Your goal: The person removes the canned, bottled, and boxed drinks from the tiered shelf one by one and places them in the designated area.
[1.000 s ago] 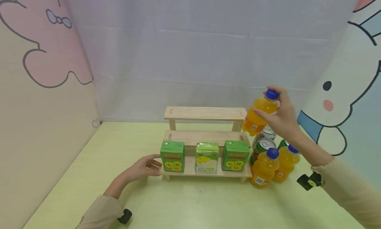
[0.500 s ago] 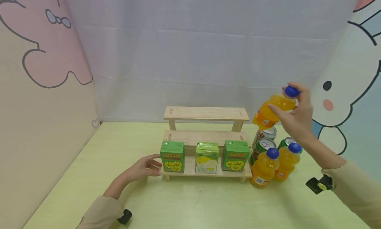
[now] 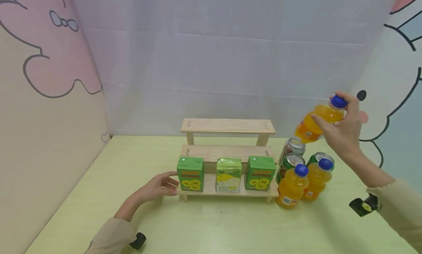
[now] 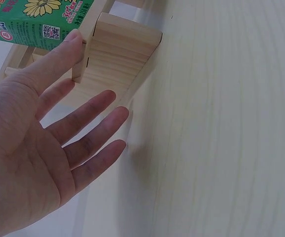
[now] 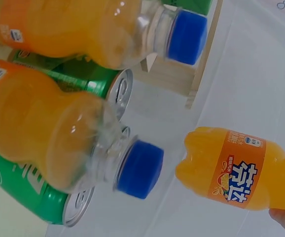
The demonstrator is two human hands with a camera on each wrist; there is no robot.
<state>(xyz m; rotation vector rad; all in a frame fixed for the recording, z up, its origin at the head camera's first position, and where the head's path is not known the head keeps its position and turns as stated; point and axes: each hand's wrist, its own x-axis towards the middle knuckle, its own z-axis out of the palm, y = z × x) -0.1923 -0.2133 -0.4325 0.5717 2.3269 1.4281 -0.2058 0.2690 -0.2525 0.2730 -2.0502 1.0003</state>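
My right hand (image 3: 347,131) grips an orange soda bottle (image 3: 318,120) by its upper part, with the blue cap upward and the body tilted, above the group of drinks. In the right wrist view the bottle's label (image 5: 238,168) shows, and only fingertips appear at the right edge. My left hand (image 3: 155,188) is at the left end of a three-tier wooden rack (image 3: 227,125), fingers spread. Its thumb tip (image 4: 73,37) rests at the lowest tier's edge, beneath a green drink carton (image 4: 39,22). The rack's two upper tiers are bare.
On the lowest tier stand three drink cartons, the middle one (image 3: 229,177) lighter green. Right of the rack, two more orange soda bottles (image 3: 292,188) stand before green cans (image 3: 321,157) and a pale can (image 3: 293,147). Fabric walls (image 3: 224,63) enclose the table's back and sides.
My right hand has carried the orange soda bottle rightward, away from the rack, and the bottle leans more. The cans behind show more fully. My left hand stays at the rack's end.
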